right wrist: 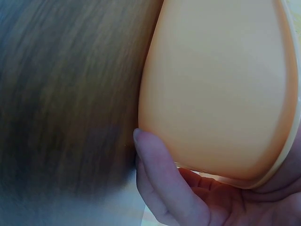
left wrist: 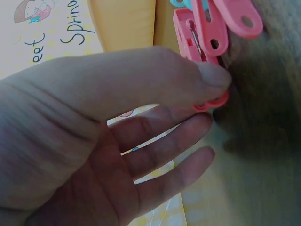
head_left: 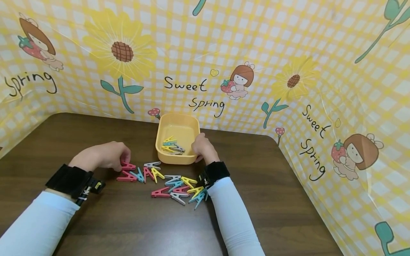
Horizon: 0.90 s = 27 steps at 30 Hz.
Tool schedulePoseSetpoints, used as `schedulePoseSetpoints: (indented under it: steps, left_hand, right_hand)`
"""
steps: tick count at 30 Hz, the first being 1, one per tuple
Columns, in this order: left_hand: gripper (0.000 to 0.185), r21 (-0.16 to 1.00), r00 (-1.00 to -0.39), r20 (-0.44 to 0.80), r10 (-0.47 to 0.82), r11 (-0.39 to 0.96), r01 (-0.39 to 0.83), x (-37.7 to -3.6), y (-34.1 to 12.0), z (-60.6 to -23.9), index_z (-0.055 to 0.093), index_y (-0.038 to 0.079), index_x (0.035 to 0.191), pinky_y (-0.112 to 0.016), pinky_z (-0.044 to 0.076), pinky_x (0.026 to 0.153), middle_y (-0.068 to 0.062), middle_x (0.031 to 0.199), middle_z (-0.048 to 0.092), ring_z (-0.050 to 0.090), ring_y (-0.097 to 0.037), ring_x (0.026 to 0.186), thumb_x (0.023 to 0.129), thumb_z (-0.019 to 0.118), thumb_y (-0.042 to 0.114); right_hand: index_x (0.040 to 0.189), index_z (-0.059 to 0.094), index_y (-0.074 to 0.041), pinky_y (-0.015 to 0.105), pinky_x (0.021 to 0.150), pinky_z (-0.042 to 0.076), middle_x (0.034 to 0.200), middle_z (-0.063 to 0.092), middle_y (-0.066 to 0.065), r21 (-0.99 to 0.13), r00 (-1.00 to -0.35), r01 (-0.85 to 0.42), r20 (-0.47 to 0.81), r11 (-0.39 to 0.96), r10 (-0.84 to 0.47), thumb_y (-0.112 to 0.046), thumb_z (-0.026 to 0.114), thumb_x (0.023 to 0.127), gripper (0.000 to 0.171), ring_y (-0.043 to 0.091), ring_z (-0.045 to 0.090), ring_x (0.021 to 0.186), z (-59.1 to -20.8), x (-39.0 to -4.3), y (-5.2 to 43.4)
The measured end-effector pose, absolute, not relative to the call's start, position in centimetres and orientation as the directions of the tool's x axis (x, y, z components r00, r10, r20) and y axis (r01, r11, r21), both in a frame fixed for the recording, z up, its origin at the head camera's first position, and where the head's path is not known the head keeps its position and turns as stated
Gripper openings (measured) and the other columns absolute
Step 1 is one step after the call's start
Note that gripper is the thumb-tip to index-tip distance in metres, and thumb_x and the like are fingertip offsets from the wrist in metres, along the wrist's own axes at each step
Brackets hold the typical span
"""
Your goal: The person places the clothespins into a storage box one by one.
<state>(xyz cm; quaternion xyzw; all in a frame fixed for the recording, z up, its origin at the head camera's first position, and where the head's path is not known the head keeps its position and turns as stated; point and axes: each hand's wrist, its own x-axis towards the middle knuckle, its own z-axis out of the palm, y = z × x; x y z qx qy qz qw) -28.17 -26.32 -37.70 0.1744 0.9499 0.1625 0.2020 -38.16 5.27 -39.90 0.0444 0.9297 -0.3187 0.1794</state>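
At the left of the pile, my left hand (head_left: 105,156) pinches a pinkish-red clothespin (head_left: 129,166) between thumb and forefinger. The left wrist view shows its handle end under the thumb (left wrist: 216,77), the other fingers spread loosely behind. Another red clothespin (head_left: 126,176) lies just in front of it. My right hand (head_left: 205,147) holds the right front corner of a yellow plastic box (head_left: 176,159), fingers curled against its wall (right wrist: 216,89). Inside the box lie several yellow, blue and grey clothespins (head_left: 169,143).
Several loose clothespins (head_left: 180,190) in red, blue, yellow and grey are strewn before the box on the dark wooden table (head_left: 134,220). A yellow checked cloth (head_left: 205,53) with printed flowers rises behind and at the sides.
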Motion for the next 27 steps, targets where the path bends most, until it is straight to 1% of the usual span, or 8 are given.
schedulePoseSetpoints:
  steps: [10,15,21,27]
  left_hand:
    - [0.016,0.36,-0.872,-0.271,0.408,0.883,0.302,-28.5,-26.6,-37.9,0.074,0.008,0.096,-0.03,0.046,0.069,-0.004,0.089,0.066,0.057,-0.019,0.08,0.084,0.083,0.003]
    - [0.014,0.367,-0.874,-0.267,0.407,0.881,0.298,-28.4,-26.8,-38.0,0.075,0.008,0.097,-0.03,0.048,0.069,-0.004,0.09,0.067,0.058,-0.019,0.081,0.086,0.082,0.004]
    - [0.012,0.33,-0.903,-0.257,0.345,0.909,0.254,-28.4,-27.4,-37.8,0.074,0.004,0.099,-0.033,0.05,0.071,-0.008,0.092,0.068,0.059,-0.022,0.083,0.09,0.081,0.008]
    - [0.014,0.32,-0.943,-0.196,0.271,0.926,0.199,-28.5,-27.6,-37.6,0.074,0.0,0.1,-0.033,0.047,0.066,-0.011,0.09,0.067,0.058,-0.024,0.079,0.09,0.079,0.008]
  right_hand:
    - [0.171,0.005,-0.002,0.038,0.056,0.066,0.156,0.048,0.034,-0.579,-0.933,0.191,-0.358,0.793,-0.037,-0.013,0.042,0.115,0.068,0.035,0.076,0.068,-40.0,-38.2,5.4]
    - [0.17,0.008,-0.002,0.038,0.056,0.066,0.155,0.048,0.034,-0.587,-0.937,0.182,-0.347,0.789,-0.042,-0.013,0.042,0.115,0.066,0.036,0.076,0.069,-40.0,-38.0,5.3]
    - [0.171,0.006,-0.002,0.038,0.056,0.066,0.158,0.047,0.034,-0.586,-0.936,0.182,-0.349,0.79,-0.043,-0.013,0.042,0.115,0.067,0.036,0.077,0.07,-40.0,-37.8,5.2]
    - [0.17,0.009,-0.004,0.037,0.055,0.066,0.155,0.049,0.033,-0.584,-0.935,0.196,-0.354,0.788,-0.03,-0.013,0.042,0.115,0.064,0.034,0.075,0.069,-39.9,-37.8,5.2]
